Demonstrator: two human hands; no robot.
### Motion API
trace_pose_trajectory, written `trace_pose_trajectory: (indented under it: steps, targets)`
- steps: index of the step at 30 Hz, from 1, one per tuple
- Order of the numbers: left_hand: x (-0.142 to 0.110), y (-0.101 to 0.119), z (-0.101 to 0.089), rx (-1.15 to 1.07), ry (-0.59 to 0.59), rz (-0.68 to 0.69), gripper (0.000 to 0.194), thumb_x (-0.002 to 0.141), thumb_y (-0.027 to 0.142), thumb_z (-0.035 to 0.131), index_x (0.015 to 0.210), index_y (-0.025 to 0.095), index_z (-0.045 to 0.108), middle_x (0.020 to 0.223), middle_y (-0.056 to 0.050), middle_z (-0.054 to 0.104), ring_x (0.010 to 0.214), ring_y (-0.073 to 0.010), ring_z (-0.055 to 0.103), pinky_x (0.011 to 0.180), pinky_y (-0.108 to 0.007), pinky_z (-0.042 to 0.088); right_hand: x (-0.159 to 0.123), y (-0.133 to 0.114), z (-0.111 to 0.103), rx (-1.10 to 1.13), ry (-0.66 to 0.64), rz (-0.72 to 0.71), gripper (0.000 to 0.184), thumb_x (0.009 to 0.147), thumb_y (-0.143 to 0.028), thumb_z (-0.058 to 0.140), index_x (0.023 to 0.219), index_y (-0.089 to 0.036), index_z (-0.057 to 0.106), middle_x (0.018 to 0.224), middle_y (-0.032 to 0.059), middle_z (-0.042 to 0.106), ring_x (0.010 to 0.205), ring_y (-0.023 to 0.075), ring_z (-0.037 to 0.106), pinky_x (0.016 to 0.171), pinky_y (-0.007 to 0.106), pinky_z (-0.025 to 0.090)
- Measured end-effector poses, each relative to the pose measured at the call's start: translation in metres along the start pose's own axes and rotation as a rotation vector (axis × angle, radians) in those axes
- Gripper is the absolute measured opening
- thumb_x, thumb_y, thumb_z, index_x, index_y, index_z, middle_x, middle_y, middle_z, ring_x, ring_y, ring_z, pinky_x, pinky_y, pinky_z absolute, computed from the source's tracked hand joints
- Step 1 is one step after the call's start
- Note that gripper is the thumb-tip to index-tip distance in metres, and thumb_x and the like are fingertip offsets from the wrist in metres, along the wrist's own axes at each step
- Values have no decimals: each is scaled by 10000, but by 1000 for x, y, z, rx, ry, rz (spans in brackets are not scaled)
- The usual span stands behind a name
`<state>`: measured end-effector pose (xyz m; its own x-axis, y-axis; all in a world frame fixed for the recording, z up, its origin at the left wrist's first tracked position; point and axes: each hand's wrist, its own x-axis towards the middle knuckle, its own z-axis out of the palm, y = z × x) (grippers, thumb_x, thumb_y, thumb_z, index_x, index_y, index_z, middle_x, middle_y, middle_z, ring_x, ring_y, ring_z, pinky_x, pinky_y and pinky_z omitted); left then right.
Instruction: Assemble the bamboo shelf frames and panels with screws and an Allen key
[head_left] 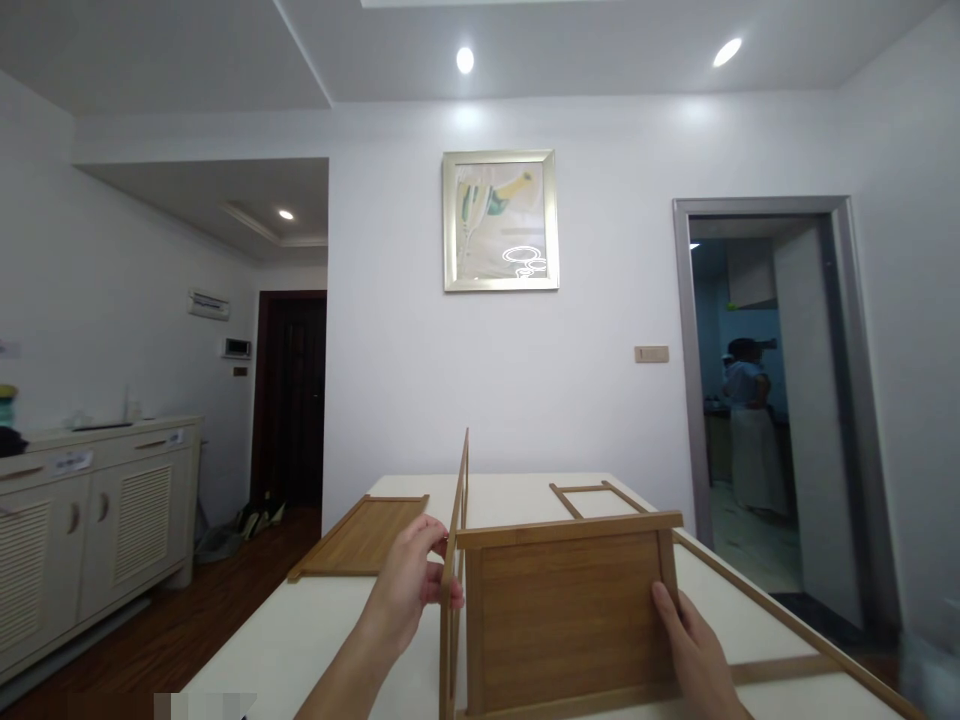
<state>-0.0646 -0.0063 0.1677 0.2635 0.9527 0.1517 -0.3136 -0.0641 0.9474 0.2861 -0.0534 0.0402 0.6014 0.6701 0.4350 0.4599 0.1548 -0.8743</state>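
My left hand (412, 575) is closed around a narrow upright wooden frame (454, 540), seen nearly edge-on. With my right hand (691, 640) I grip the right edge of a framed wooden panel (570, 620), thumb on its front face. The panel stands upright, its left edge close beside the frame; whether the two touch I cannot tell. Both are over the white table (307, 640). The lower ends of the frame and panel run to the bottom of the view.
Another wooden panel (365, 535) lies flat at the table's left. A small open wooden frame (600, 488) lies at the back right. Long wooden strips (795, 602) run along the right side. A white wall stands behind, and a person (750, 420) is beyond the doorway.
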Motion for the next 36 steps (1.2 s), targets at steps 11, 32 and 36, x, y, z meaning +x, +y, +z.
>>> trace_pose_trajectory:
  steps: [11,32,36]
  targets:
    - [3,-2,-2,-73,26,-63,148,835,276,583,781,172,491,550,33,534,388,-114,545,404,-257,490,0,-4,-2,-42,32,-12,503,754,-725,443,733,-240,576,770,39,687,878,292,611,762,368,485]
    - [4,-2,-3,-74,91,-50,72,799,105,538,830,167,519,551,37,534,384,-108,535,388,-242,475,-6,-6,-1,21,32,-54,442,769,-672,469,787,-243,571,852,39,696,931,283,608,844,363,480]
    - [7,-5,-6,-132,59,-43,67,829,194,555,798,174,499,590,31,545,392,-118,552,390,-263,485,-5,-4,-1,11,39,-59,436,770,-672,473,741,-246,561,773,27,682,879,272,613,782,354,492]
